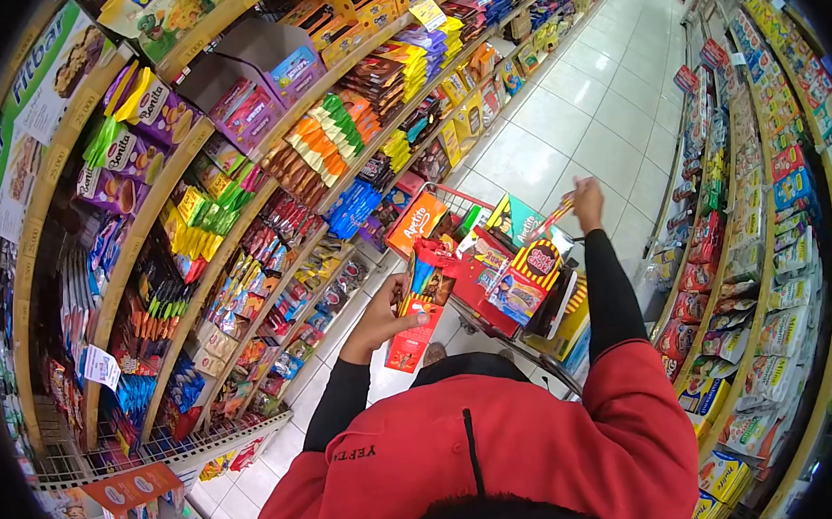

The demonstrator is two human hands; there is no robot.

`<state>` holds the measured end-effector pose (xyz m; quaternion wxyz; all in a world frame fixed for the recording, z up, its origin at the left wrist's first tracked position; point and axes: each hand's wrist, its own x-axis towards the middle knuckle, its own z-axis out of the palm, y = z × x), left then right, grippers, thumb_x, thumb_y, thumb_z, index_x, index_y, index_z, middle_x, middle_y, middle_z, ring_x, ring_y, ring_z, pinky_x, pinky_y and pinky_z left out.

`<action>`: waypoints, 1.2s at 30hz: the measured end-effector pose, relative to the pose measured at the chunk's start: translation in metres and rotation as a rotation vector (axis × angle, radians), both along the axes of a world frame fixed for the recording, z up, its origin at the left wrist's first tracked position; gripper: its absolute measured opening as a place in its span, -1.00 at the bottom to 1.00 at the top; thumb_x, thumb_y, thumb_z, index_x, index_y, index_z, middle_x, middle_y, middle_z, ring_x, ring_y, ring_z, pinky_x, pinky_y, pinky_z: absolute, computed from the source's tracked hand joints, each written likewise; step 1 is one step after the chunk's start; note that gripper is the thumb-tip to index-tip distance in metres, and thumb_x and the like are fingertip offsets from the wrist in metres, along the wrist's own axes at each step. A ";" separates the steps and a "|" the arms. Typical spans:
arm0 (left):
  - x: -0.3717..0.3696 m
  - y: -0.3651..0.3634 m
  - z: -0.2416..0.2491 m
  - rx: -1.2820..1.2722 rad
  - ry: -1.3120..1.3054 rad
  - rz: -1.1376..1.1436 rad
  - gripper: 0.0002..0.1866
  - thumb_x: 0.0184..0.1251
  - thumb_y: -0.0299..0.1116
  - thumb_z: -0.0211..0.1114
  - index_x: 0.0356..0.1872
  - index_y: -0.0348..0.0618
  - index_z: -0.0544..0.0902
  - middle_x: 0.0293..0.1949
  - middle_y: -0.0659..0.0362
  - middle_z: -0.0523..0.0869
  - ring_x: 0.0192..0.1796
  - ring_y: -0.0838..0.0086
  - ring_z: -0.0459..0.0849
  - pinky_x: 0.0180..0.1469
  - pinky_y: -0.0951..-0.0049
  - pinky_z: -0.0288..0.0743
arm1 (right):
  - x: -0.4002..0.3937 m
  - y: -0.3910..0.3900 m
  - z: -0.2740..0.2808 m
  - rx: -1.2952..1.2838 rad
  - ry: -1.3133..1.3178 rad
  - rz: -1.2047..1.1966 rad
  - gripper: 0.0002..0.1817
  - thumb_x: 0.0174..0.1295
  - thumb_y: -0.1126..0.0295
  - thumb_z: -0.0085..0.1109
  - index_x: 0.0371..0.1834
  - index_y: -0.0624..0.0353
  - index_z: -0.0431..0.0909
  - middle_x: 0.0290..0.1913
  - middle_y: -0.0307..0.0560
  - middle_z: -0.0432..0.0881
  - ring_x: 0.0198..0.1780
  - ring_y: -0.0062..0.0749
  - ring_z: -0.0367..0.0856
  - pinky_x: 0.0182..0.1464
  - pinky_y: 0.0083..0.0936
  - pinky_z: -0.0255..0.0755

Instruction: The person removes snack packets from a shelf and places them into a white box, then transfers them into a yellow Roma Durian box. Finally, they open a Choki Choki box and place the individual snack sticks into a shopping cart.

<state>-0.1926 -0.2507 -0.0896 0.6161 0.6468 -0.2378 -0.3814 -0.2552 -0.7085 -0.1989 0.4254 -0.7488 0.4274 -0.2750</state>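
My left hand (382,318) is wrapped round an open red box (421,331), tilted upright, with colourful packets showing at its top. To the right, my right hand (588,204) is closed with a thin red-and-yellow stick packet (559,213) at its fingers, above the far right side of the cart. Between the hands, the shopping cart (440,188) carries several snack boxes. Among these are an orange box (415,223), a green-and-cream box (512,219) and a red-and-yellow striped pack (539,262). The cart's inside is mostly hidden under them.
Curved-looking shelves (281,124) of packaged sweets and snacks run along the left, close to my left arm. Another shelf row (774,273) stands on the right. The tiled aisle floor (570,114) stretches ahead, and a wire rack (169,455) sits at the lower left.
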 end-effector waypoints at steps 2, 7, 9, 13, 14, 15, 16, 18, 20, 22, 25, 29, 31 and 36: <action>0.003 0.002 0.002 0.002 -0.011 -0.012 -0.18 -0.19 -0.15 0.51 0.11 -0.28 0.29 -0.06 0.11 0.46 0.00 0.47 0.45 0.09 0.47 0.30 | -0.002 -0.007 0.017 -0.137 -0.022 -0.068 -0.80 0.27 0.29 -0.02 -0.38 0.18 0.30 -0.60 -0.05 0.59 -0.63 -0.37 0.60 -0.66 -0.53 0.45; 0.008 0.002 0.008 0.021 -0.011 -0.019 -0.20 -0.16 -0.14 0.50 0.09 -0.32 0.29 -0.09 0.10 0.48 -0.06 0.48 0.49 0.03 0.49 0.34 | -0.005 0.063 0.150 0.564 -0.691 0.054 -0.78 0.20 0.38 0.10 -0.21 0.21 0.29 -0.48 -0.01 0.53 -0.45 -0.26 0.59 -0.35 -0.38 0.60; 0.012 0.001 0.003 0.013 -0.007 -0.027 -0.21 -0.14 -0.14 0.49 0.08 -0.33 0.30 -0.11 0.10 0.50 -0.09 0.48 0.50 0.01 0.50 0.36 | -0.004 0.109 0.185 0.602 -0.728 0.284 -0.71 0.17 0.44 0.13 -0.10 0.19 0.27 -0.45 -0.07 0.51 -0.36 -0.28 0.62 -0.34 -0.55 0.58; 0.016 -0.004 0.003 0.073 0.029 -0.097 -0.26 -0.11 -0.11 0.48 0.03 -0.33 0.33 -0.17 0.10 0.54 -0.15 0.50 0.52 -0.07 0.52 0.39 | -0.005 0.199 0.238 0.513 -0.564 0.506 -0.73 0.15 0.60 0.04 -0.10 0.23 0.25 -0.40 -0.01 0.54 -0.41 -0.28 0.63 -0.41 -0.53 0.60; 0.016 -0.005 0.006 0.053 0.059 -0.095 -0.27 -0.11 -0.11 0.48 0.02 -0.33 0.34 -0.18 0.10 0.54 -0.16 0.50 0.52 -0.09 0.53 0.40 | -0.005 0.210 0.239 0.507 -0.567 0.498 -0.73 0.15 0.60 0.04 -0.10 0.23 0.25 -0.40 -0.01 0.54 -0.41 -0.28 0.63 -0.41 -0.53 0.60; 0.016 -0.006 0.008 0.050 0.056 -0.103 -0.27 -0.11 -0.11 0.48 0.02 -0.33 0.34 -0.18 0.10 0.54 -0.16 0.50 0.52 -0.09 0.53 0.40 | -0.005 0.219 0.239 0.445 -0.575 0.579 -0.73 0.13 0.61 0.07 -0.13 0.26 0.26 -0.37 0.01 0.54 -0.41 -0.34 0.63 -0.42 -0.53 0.61; 0.017 -0.005 0.010 0.066 0.082 -0.122 -0.30 -0.09 -0.14 0.46 0.02 -0.30 0.34 -0.17 0.13 0.51 -0.13 0.52 0.49 -0.06 0.55 0.36 | -0.005 0.227 0.239 0.383 -0.580 0.661 -0.74 0.12 0.61 0.10 -0.16 0.29 0.27 -0.34 0.03 0.54 -0.41 -0.40 0.62 -0.43 -0.53 0.62; 0.019 -0.005 0.011 0.079 0.107 -0.146 -0.33 -0.07 -0.17 0.45 0.03 -0.28 0.34 -0.16 0.17 0.48 -0.11 0.54 0.46 -0.02 0.57 0.32 | -0.005 0.239 0.238 0.284 -0.517 0.653 -0.75 0.11 0.61 0.10 -0.17 0.30 0.28 -0.35 0.02 0.55 -0.41 -0.42 0.63 -0.44 -0.55 0.62; 0.021 -0.006 0.011 0.072 0.075 -0.163 -0.32 -0.08 -0.17 0.45 0.04 -0.28 0.34 -0.15 0.18 0.48 -0.10 0.54 0.45 -0.01 0.56 0.31 | -0.005 0.253 0.237 0.199 -0.464 0.657 -0.77 0.10 0.61 0.12 -0.21 0.32 0.31 -0.36 0.03 0.56 -0.43 -0.45 0.65 -0.48 -0.57 0.62; 0.022 -0.005 0.017 0.091 0.036 -0.175 -0.32 -0.08 -0.17 0.45 0.04 -0.27 0.34 -0.15 0.18 0.48 -0.09 0.55 0.44 0.00 0.56 0.30 | -0.005 0.260 0.235 0.188 -0.454 0.633 -0.77 0.10 0.61 0.12 -0.21 0.32 0.30 -0.37 0.03 0.56 -0.44 -0.45 0.65 -0.48 -0.58 0.62; 0.026 -0.002 0.011 0.094 0.005 -0.177 -0.31 -0.08 -0.17 0.45 0.05 -0.27 0.34 -0.14 0.18 0.47 -0.09 0.55 0.44 0.00 0.55 0.30 | -0.003 0.252 0.230 0.222 -0.489 0.562 -0.77 0.11 0.60 0.12 -0.21 0.31 0.30 -0.40 0.01 0.57 -0.47 -0.47 0.64 -0.49 -0.61 0.61; 0.028 0.003 0.016 0.110 0.001 -0.181 -0.32 -0.08 -0.17 0.45 0.05 -0.27 0.34 -0.12 0.18 0.47 -0.07 0.55 0.43 0.01 0.55 0.29 | -0.009 0.250 0.245 0.079 -0.528 0.484 -0.81 0.12 0.63 0.09 -0.22 0.33 0.32 -0.43 -0.02 0.58 -0.43 -0.47 0.65 -0.47 -0.68 0.58; 0.028 0.002 0.017 0.105 0.031 -0.186 -0.32 -0.08 -0.17 0.45 0.04 -0.26 0.34 -0.12 0.18 0.47 -0.07 0.55 0.43 0.01 0.55 0.29 | -0.012 0.261 0.251 -0.064 -0.556 0.507 -0.81 0.13 0.61 0.08 -0.22 0.34 0.32 -0.41 -0.06 0.58 -0.41 -0.47 0.66 -0.46 -0.67 0.59; 0.029 0.001 0.018 0.077 0.058 -0.174 -0.33 -0.08 -0.18 0.45 0.04 -0.26 0.34 -0.12 0.19 0.47 -0.06 0.55 0.43 0.02 0.55 0.28 | -0.016 0.285 0.248 -0.266 -0.485 0.610 -0.80 0.12 0.58 0.14 -0.23 0.36 0.34 -0.35 -0.06 0.57 -0.38 -0.42 0.67 -0.46 -0.64 0.59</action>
